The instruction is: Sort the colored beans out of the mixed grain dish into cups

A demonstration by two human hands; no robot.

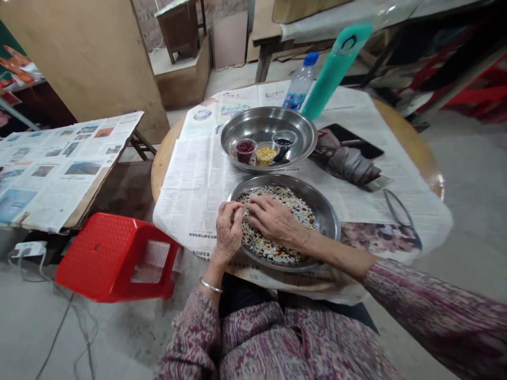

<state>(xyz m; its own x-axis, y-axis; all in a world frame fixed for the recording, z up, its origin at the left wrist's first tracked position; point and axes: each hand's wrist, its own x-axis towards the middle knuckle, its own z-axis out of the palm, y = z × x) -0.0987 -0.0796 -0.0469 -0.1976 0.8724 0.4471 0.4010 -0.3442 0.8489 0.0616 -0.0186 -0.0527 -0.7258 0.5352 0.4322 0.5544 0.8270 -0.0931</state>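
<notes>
A steel pan [327, 211] of mixed red, white and dark beans sits at the near edge of a round table. My left hand [228, 229] rests on the pan's left rim, fingers curled in a loose pinch over the beans. My right hand [275, 219] lies on the bean mix, fingers bent toward the left hand. Behind it, a second steel pan [265, 122] holds three small clear cups: red beans [245, 149], yellow grains [266, 154] and dark beans [283, 143].
Newspaper [198, 179] covers the round table. A folded grey umbrella [348, 161], a water bottle [301, 82] and a teal bottle [332, 71] stand at the back right. A red plastic stool [114, 256] stands to the left, beside a second newspaper-covered table [59, 163].
</notes>
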